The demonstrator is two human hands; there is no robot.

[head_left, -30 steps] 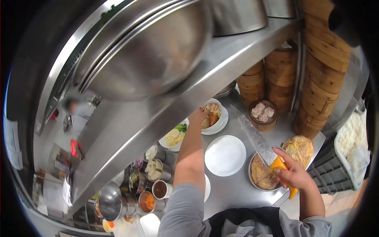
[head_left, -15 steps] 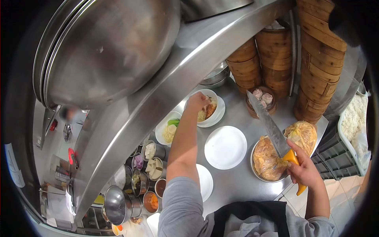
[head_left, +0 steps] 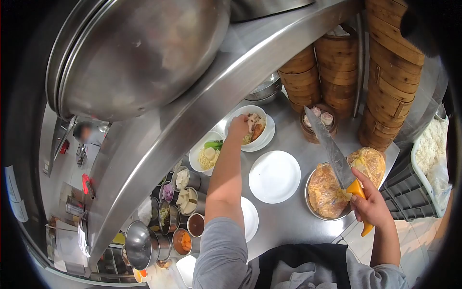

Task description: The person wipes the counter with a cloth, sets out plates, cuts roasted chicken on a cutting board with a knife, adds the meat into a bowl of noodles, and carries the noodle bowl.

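My right hand is wrapped around the yellow handle of a large knife, its blade pointing up and away. Below the blade lies a clear plastic bag of yellowish food in a round metal bowl. My left hand reaches over a white bowl of noodles and browned meat, its fingers closed at a pale piece of meat; the fingertips are partly hidden. Beside my left forearm stands a second bowl of noodles with greens and a round pale piece.
White plates lie on the steel counter. Bamboo steamers stack at the back right, one holding dumplings. Metal tubs of cut ingredients stand left. A steel shelf with large pans overhangs. A grey crate sits right.
My left hand has drawn slightly back toward the bowl's near left side, and a pale piece of meat now shows at its fingers. The right hand and knife stay nearly still.
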